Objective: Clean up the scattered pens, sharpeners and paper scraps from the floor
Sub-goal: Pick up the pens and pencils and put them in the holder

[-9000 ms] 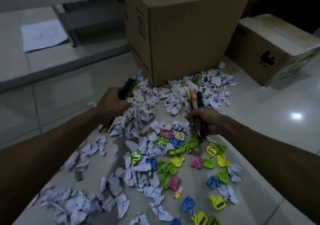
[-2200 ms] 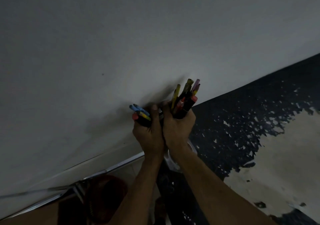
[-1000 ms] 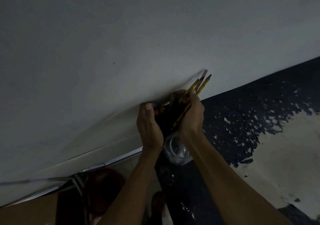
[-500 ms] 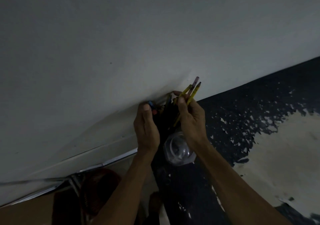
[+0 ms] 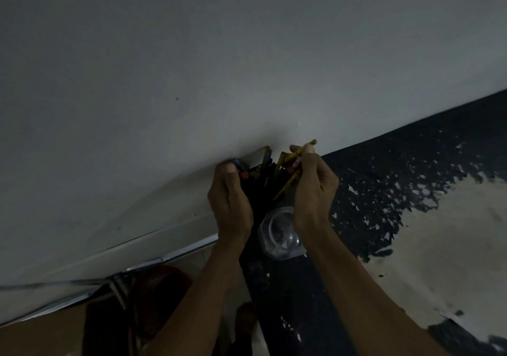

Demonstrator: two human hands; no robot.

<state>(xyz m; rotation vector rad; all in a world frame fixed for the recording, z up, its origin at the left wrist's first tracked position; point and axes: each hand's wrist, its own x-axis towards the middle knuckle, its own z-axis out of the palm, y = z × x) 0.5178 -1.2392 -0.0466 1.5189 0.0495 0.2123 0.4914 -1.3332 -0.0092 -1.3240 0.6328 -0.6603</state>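
Left hand (image 5: 230, 203): curled round pens (image 5: 260, 173).
Right hand (image 5: 312, 188): yellow pen (image 5: 300, 151) pinched.
Jar (image 5: 279, 236): seen below, between wrists.

I see a dim, grey, low-contrast picture, grainy in the dark parts. The brightest patch is the pale wall (image 5: 192, 67) just above the hands, fading toward the corners. The left hand (image 5: 230, 204) and right hand (image 5: 312, 188) read as dark, soft shapes. A faint glint shows on the clear jar (image 5: 279, 237). Straight edges bow near the frame's borders.
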